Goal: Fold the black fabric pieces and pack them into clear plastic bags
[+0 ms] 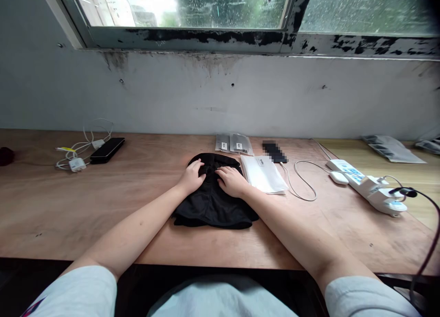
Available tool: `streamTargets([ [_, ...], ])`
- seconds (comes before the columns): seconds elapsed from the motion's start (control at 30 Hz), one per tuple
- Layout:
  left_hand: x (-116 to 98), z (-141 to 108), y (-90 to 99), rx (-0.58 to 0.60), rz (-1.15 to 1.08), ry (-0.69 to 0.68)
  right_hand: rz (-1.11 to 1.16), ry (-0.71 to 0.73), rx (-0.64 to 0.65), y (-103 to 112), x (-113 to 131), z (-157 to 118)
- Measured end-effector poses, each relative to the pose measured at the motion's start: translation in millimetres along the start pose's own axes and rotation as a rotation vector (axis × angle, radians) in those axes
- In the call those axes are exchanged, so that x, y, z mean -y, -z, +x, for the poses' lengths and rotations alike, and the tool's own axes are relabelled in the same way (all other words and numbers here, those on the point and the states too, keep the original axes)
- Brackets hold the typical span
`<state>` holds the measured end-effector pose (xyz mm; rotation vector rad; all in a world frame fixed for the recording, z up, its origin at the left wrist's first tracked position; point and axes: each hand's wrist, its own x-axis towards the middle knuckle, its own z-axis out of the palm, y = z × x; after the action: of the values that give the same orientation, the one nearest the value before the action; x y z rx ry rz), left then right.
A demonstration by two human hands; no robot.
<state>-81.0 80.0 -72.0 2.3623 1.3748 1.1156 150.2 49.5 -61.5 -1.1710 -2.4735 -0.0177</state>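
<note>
Just under my fingers, on the wooden table [103, 193], lies the black cloth [220, 211], its wide lower edge spread out towards my body and its gathered top reaching slightly past my fingertips. My left hand [192, 177] rests on its upper left part, fingers bent and thumb pointing inward; my right hand [233, 181] lies over the upper right, fingers close together and reaching across towards the left, the thumb a little apart. The two hands do not meet, and I cannot tell whether either one pinches the fabric or only presses on it. Just right of my right fingers sits a white packet [266, 175], then a looping white cable [305, 200], and farther right a power strip [338, 164] with plugs in it. Well to the left of my fingers are a white charger [77, 164] and a flat black case [108, 150]. Beyond my fingertips, slightly right, lie two grey packets [240, 145]; behind them stands the stained wall [172, 92], with a window [233, 9] above.
</note>
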Motion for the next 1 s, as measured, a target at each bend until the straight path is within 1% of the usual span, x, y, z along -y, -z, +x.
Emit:
streamTargets([
  [0.07,1.1,4.7,1.6,-0.095,-0.105,0.063,0.022,-0.020,-0.010,-0.7,-1.1,0.9],
  [0.13,-1.2,9.1,4.8,-0.203,-0.255,0.151,0.044,-0.040,-0.047,-1.3,-0.7,0.9],
  [0.2,-8.2,12.2,7.7,-0.304,-0.487,0.252,0.064,-0.057,-0.121,-0.3,1.0,0.1],
  [0.23,-13.2,13.2,8.7,-0.334,-0.640,0.307,0.078,-0.065,-0.169,1.2,2.1,-0.4],
  [0.27,-18.8,13.6,9.4,-0.338,-0.807,0.368,0.097,-0.073,-0.222,3.2,3.1,-1.1],
  [0.3,-24.5,13.6,10.0,-0.303,-0.975,0.441,0.123,-0.078,-0.276,5.7,3.7,-2.0],
  [0.33,-29.7,13.3,10.6,-0.230,-1.128,0.524,0.157,-0.075,-0.325,8.4,3.8,-3.0],
  [0.37,-34.1,12.7,11.1,-0.131,-1.254,0.610,0.198,-0.061,-0.364,11.0,3.1,-4.0],
  [0.43,-38.4,11.8,11.8,0.050,-1.396,0.755,0.291,0.014,-0.396,15.3,0.0,-6.1],
  [0.47,-38.3,11.8,11.9,0.088,-1.417,0.803,0.332,0.072,-0.383,16.6,-2.0,-6.8],
  [0.5,-36.7,12.3,11.9,0.084,-1.410,0.834,0.361,0.132,-0.352,17.1,-3.9,-7.3],
  [0.57,-30.9,14.3,11.9,0.011,-1.357,0.869,0.367,0.209,-0.272,16.0,-5.7,-7.2],
  [0.63,-24.5,17.0,13.1,-0.027,-1.339,0.895,0.330,0.210,-0.205,13.4,-4.2,-5.6],
  [0.7,-20.6,18.9,16.4,0.010,-1.401,0.906,0.314,0.155,-0.185,12.1,-0.4,-2.5],
  [0.73,-20.0,19.2,18.8,0.055,-1.445,0.911,0.327,0.114,-0.198,13.0,1.6,-0.5],
  [0.8,-20.6,18.6,24.2,0.186,-1.511,0.932,0.391,0.002,-0.255,18.6,3.9,4.5],
  [0.87,-22.1,17.5,29.2,0.326,-1.540,0.948,0.493,-0.142,-0.326,28.5,3.1,10.4],
  [0.9,-22.6,17.2,31.0,0.366,-1.541,0.937,0.554,-0.221,-0.362,34.3,1.6,13.5],
  [0.93,-22.7,17.3,32.4,0.375,-1.538,0.907,0.622,-0.298,-0.398,40.1,-0.4,16.5],
  [1.0,-22.2,18.5,33.8,0.315,-1.495,0.809,0.806,-0.436,-0.480,50.2,-4.5,21.7],
])
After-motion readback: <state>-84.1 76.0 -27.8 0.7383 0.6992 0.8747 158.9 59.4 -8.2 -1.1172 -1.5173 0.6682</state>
